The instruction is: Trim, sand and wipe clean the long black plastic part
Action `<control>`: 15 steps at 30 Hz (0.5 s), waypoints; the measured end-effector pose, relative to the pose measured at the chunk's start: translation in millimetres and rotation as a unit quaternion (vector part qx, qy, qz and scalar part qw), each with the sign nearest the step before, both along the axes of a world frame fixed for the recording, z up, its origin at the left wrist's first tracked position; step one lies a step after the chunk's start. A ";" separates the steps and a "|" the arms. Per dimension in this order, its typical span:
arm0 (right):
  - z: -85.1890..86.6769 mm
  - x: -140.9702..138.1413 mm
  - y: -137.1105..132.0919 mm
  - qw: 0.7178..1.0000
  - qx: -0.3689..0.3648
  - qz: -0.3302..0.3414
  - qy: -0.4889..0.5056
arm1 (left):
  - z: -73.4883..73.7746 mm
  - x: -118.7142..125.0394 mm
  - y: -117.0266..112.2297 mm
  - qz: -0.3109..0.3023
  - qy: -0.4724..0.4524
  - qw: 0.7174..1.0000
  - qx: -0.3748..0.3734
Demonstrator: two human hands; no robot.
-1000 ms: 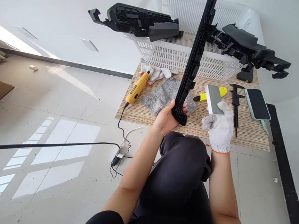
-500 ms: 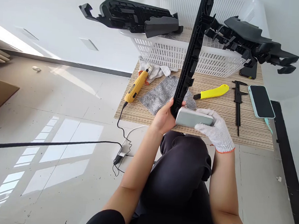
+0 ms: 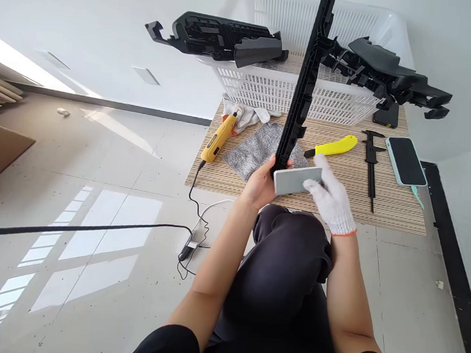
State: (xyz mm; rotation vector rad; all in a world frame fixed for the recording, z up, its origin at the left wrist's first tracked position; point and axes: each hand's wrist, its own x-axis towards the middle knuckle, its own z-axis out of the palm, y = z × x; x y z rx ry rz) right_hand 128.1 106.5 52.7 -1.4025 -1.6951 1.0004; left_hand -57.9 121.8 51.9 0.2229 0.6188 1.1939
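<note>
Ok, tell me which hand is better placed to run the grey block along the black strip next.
Probably the right: the gloved right hand holds the grey block by the lower end of the black strip, while the bare left hand is busy gripping that strip.

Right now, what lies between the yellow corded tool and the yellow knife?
In the head view, a speckled grey cloth lies between them; the long black strip crosses in front of it.
</note>
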 end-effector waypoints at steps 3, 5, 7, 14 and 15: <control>0.3 -4.3 2.2 1.000 -0.003 -0.012 0.019 | -0.4 -0.2 0.1 -0.002 -0.008 1.000 -0.003; 0.8 -7.7 2.7 0.995 -0.009 -0.063 0.071 | 0.9 0.3 -0.2 0.006 -0.013 1.000 -0.006; 0.7 -10.2 2.0 0.996 -0.010 -0.050 0.079 | 2.4 0.7 -0.5 0.005 -0.012 1.000 -0.013; -1.8 -9.6 0.1 0.993 -0.004 -0.078 0.085 | 1.2 0.8 -0.5 -0.002 -0.004 1.000 0.003; -1.9 -8.9 0.0 0.996 -0.001 -0.060 0.067 | 0.9 0.7 -0.5 -0.004 -0.001 1.000 0.007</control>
